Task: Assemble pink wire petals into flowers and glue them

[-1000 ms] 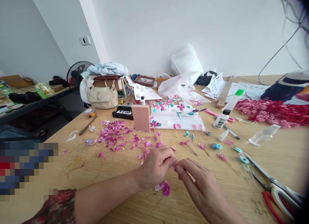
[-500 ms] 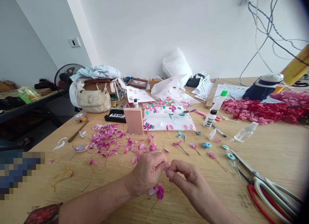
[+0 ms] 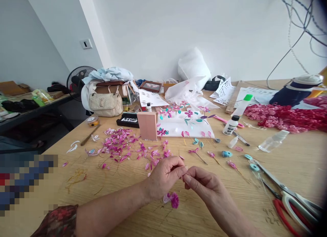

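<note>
My left hand point(image 3: 168, 175) and my right hand point(image 3: 201, 182) meet above the table, thumbs and fingertips pinched together. Between them is a tiny purple-pink piece, mostly covered by the fingers; its exact kind is unclear. Just below my hands lies a ruffled purple flower point(image 3: 174, 200) with a pale translucent bit beside it. Beyond my left hand spreads a heap of pink petals point(image 3: 120, 141), some on thin wires. Past my right hand are wired pink flower pieces point(image 3: 232, 164) and a blue thread spool point(image 3: 227, 154).
Scissors point(image 3: 287, 192) with white and red handles lie at the right. Bottles point(image 3: 231, 125) stand behind them. A pinkish wooden block point(image 3: 147, 126) stands before a white sheet with flower sprigs. A beige bag point(image 3: 106, 104) and a wooden stick point(image 3: 89, 135) are at the left.
The view has turned a little left, so everything appears shifted right. My hands stay pinched together, and the purple piece between the fingertips shows less than before.
</note>
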The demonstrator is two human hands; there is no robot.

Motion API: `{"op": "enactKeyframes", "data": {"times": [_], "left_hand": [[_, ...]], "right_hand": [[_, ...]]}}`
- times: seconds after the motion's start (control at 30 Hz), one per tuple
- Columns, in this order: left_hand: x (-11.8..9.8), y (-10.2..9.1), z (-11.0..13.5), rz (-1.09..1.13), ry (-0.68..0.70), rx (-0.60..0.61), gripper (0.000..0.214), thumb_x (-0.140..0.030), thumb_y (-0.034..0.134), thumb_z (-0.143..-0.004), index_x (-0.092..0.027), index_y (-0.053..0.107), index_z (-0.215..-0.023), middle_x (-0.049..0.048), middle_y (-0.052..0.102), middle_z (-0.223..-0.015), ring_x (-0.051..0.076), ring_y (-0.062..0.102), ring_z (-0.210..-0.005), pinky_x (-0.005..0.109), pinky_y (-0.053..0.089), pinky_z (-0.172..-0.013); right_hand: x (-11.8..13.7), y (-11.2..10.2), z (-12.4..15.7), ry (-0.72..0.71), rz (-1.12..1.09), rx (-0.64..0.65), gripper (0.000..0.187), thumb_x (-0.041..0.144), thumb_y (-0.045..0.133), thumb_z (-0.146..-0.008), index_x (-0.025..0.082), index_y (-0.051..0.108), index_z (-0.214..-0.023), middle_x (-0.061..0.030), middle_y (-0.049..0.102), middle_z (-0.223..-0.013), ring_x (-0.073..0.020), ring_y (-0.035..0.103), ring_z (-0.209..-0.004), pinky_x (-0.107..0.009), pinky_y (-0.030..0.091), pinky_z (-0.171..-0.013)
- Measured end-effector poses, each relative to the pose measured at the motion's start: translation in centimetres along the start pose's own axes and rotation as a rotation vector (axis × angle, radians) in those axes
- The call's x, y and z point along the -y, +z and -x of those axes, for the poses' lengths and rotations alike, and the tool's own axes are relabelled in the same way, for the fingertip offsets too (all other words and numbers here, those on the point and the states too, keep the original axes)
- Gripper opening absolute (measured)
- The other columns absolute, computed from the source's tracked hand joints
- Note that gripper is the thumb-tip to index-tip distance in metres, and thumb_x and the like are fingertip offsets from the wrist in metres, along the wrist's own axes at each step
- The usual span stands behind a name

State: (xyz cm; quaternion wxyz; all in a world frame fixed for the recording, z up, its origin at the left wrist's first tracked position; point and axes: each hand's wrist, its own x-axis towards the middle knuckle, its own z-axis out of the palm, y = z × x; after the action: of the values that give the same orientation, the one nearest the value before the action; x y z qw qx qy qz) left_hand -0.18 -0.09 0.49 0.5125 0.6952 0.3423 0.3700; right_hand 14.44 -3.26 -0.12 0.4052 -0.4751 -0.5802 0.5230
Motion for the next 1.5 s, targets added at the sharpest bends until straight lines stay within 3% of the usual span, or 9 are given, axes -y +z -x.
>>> {"op": "enactKeyframes", "data": {"times": [0.07,0.23,0.47,0.67,0.77,0.87,1.0,1.2,1.5], "left_hand": [[0.0,0.2,0.2,0.002,-0.004,-0.032,0.026,-0.029,0.05,-0.079,-0.015,0.044,-0.059,-0.0034,0.041,-0.058,0.009,0.039,-0.059,0.021,0.032,-0.058],[-0.1,0.6,0.5,0.405,-0.164,0.032,0.023,-0.03,0.05,-0.078,-0.016,0.043,-0.061,-0.0033,0.043,-0.056,0.01,0.044,-0.053,0.023,0.036,-0.054],[-0.5,0.2,0.1,-0.177,0.142,-0.052,0.026,-0.023,0.048,-0.08,-0.016,0.041,-0.056,-0.003,0.04,-0.057,0.009,0.037,-0.057,0.022,0.029,-0.056],[-0.6,0.3,0.3,-0.028,0.05,-0.053,0.025,-0.025,0.047,-0.081,-0.016,0.041,-0.058,-0.0038,0.039,-0.057,0.009,0.037,-0.056,0.021,0.03,-0.055],[-0.6,0.2,0.2,-0.052,0.032,-0.04,0.026,-0.026,0.046,-0.082,-0.016,0.04,-0.058,-0.0038,0.038,-0.056,0.009,0.036,-0.056,0.021,0.03,-0.055],[-0.3,0.0,0.1,-0.232,0.189,-0.072,0.027,-0.025,0.043,-0.083,-0.016,0.04,-0.057,-0.002,0.041,-0.058,0.01,0.038,-0.057,0.022,0.031,-0.056],[-0.1,-0.4,0.2,-0.341,0.365,-0.075,0.026,-0.023,0.04,-0.085,-0.016,0.044,-0.06,0.0005,0.045,-0.063,0.011,0.04,-0.061,0.023,0.032,-0.058],[-0.8,-0.9,0.0,-0.209,0.14,-0.154,0.026,-0.026,0.043,-0.084,-0.017,0.043,-0.059,-0.003,0.04,-0.058,0.01,0.038,-0.059,0.022,0.031,-0.058],[-0.1,-0.2,0.0,-0.127,0.083,-0.057,0.025,-0.023,0.048,-0.081,-0.016,0.043,-0.058,-0.0037,0.04,-0.057,0.008,0.036,-0.057,0.021,0.029,-0.056]], "right_hand": [[-0.2,0.2,0.0,0.001,-0.05,0.035,0.031,0.043,0.053,-0.075,0.018,0.05,-0.057,0.0033,0.041,-0.056,-0.0121,0.039,-0.057,-0.024,0.034,-0.055],[-0.3,0.3,0.1,-0.005,-0.194,0.091,0.029,0.04,0.054,-0.076,0.018,0.048,-0.057,0.0033,0.042,-0.057,-0.0117,0.04,-0.059,-0.024,0.035,-0.058],[0.5,0.4,0.9,-0.181,0.255,-0.083,0.03,0.036,0.047,-0.08,0.019,0.045,-0.056,0.0033,0.04,-0.054,-0.0118,0.039,-0.054,-0.024,0.032,-0.053],[0.1,0.5,0.6,-0.063,-0.033,0.017,0.032,0.039,0.048,-0.08,0.019,0.044,-0.056,0.0037,0.04,-0.055,-0.0117,0.04,-0.056,-0.022,0.035,-0.054],[0.0,0.6,0.6,-0.115,0.064,-0.028,0.031,0.039,0.048,-0.08,0.019,0.044,-0.057,0.0036,0.04,-0.055,-0.012,0.04,-0.055,-0.023,0.034,-0.053],[-0.1,0.8,0.8,-0.208,0.233,-0.099,0.029,0.036,0.046,-0.082,0.02,0.046,-0.058,0.0036,0.041,-0.055,-0.0119,0.04,-0.053,-0.023,0.033,-0.052],[-0.2,0.7,0.7,-0.21,0.243,-0.097,0.028,0.035,0.043,-0.083,0.02,0.049,-0.06,0.0021,0.047,-0.056,-0.0131,0.046,-0.055,-0.023,0.037,-0.052],[0.6,-0.2,0.3,-0.113,0.232,-0.098,0.029,0.041,0.041,-0.081,0.02,0.051,-0.063,0.0003,0.05,-0.061,-0.0156,0.049,-0.06,-0.025,0.039,-0.056],[0.1,0.1,-0.3,-0.066,0.103,-0.001,0.03,0.041,0.05,-0.076,0.019,0.047,-0.057,0.0035,0.038,-0.056,-0.0118,0.037,-0.055,-0.024,0.032,-0.052]]}}
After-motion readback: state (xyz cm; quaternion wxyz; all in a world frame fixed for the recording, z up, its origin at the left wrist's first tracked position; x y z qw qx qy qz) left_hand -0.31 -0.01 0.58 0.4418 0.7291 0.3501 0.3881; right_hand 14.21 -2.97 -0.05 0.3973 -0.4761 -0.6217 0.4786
